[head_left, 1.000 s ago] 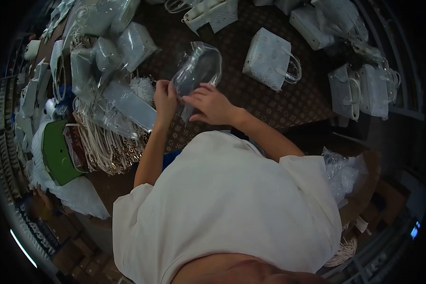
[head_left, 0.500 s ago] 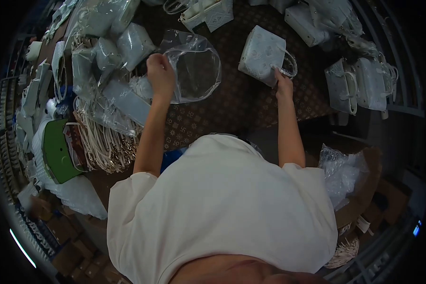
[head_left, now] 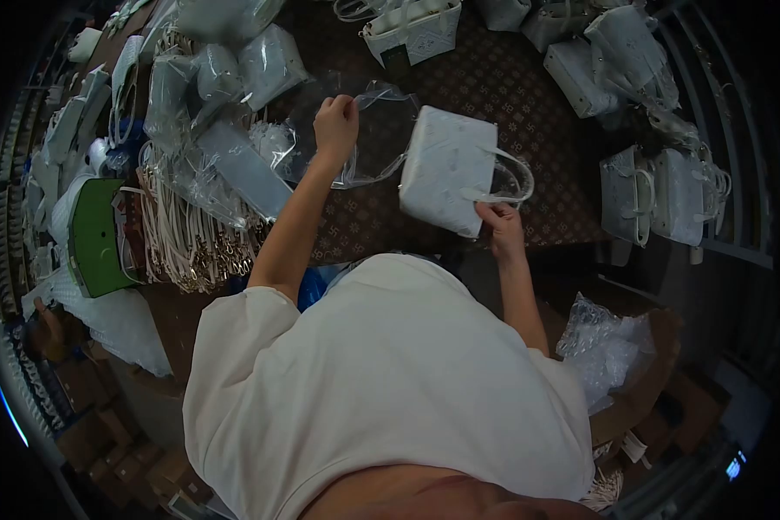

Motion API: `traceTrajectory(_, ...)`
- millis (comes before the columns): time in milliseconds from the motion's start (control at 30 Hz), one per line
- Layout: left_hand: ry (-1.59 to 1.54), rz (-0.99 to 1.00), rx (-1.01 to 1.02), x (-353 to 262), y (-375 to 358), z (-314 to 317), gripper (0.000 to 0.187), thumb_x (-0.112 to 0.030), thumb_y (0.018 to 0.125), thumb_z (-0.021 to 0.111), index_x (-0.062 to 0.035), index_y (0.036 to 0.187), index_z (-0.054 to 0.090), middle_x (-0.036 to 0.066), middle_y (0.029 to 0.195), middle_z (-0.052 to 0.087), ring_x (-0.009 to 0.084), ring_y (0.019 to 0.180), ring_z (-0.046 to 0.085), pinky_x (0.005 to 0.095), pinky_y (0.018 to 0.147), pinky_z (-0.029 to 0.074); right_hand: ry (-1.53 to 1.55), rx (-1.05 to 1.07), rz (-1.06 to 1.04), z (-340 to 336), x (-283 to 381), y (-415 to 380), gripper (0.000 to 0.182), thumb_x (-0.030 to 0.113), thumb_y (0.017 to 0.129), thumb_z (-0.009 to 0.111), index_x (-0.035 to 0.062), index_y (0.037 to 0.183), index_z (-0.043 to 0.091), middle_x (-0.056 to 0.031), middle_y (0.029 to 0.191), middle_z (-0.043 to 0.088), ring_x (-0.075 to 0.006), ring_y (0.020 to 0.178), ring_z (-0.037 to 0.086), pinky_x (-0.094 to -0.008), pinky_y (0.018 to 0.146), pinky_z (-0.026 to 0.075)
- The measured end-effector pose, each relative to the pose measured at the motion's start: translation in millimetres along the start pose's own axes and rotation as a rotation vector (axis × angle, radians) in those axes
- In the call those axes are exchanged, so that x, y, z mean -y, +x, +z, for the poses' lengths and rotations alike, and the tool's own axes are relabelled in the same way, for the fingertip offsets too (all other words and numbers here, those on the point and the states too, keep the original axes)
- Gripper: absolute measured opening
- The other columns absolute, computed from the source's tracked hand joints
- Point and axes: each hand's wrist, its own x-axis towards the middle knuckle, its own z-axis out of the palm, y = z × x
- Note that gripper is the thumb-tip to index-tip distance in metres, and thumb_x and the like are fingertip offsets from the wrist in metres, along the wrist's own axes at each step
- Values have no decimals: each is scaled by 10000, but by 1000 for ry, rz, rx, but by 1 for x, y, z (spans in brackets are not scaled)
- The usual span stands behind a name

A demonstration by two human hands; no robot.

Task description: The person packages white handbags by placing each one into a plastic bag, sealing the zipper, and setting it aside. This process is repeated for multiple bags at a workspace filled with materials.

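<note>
A white patterned handbag [head_left: 449,169] hangs tilted over the brown table, its two handles pointing right. My right hand [head_left: 503,227] pinches it at the lower right corner, beside the base of a handle. To the left, my left hand [head_left: 336,130] has its fingers closed on the rim of a clear plastic bag [head_left: 373,178], whose loop spreads open over the table. The handbag's left side overlaps the right edge of that plastic bag in this view.
Plastic-wrapped handbags [head_left: 270,65] pile up at the left, above white straps with metal clasps [head_left: 208,247]. A green piece [head_left: 97,238] stands by them. More white handbags [head_left: 628,195] sit at the right edge and along the back [head_left: 412,33]. An open carton [head_left: 659,347] holds crumpled plastic.
My right hand has brought the handbag left and closer to me, up to the plastic bag. My left hand appears further right, still on the plastic. The whole view has shifted slightly.
</note>
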Motion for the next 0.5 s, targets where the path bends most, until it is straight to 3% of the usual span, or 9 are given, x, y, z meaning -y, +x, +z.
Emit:
traceTrajectory(67, -52, -1, 61, -7, 0, 2, 134, -162, 782, 599, -31, 797, 625, 136, 683, 547, 273, 611, 559, 350, 559, 440, -130, 104, 88, 22, -13, -2, 113, 124, 751, 680, 21, 764, 634, 15, 689, 585, -58, 582, 478, -191, 532, 350)
traceTrajectory(133, -101, 0, 121, -12, -1, 0, 150, -174, 775, 610, -33, 811, 646, 133, 677, 548, 256, 604, 559, 339, 559, 439, -141, 125, 101, 46, -17, 7, 115, 128, 757, 674, 21, 770, 635, 15, 688, 583, -55, 584, 478, -190, 532, 351)
traceTrajectory(233, -111, 82, 502, -18, -15, -15, 187, -174, 772, 607, -36, 891, 649, 125, 687, 549, 226, 593, 546, 300, 562, 434, -50, 101, 104, 77, -28, 21, 118, 133, 768, 664, 19, 777, 634, 17, 687, 581, -53, 583, 476, -193, 534, 353)
traceTrajectory(400, -128, -31, 325, -8, -54, -50, 187, -79, 727, 619, -62, 912, 634, 117, 761, 541, 242, 632, 566, 324, 591, 460, 84, -59, -14, 96, -53, 38, 120, 131, 779, 652, 14, 778, 625, 17, 684, 575, -53, 564, 459, -207, 527, 353)
traceTrajectory(500, -121, -65, 227, 10, -84, -50, 115, -58, 734, 610, -25, 841, 583, 130, 759, 524, 256, 629, 563, 333, 576, 450, 77, -127, -44, 104, -56, 41, 130, 142, 781, 652, 17, 772, 618, 18, 668, 564, -52, 542, 441, -219, 500, 346)
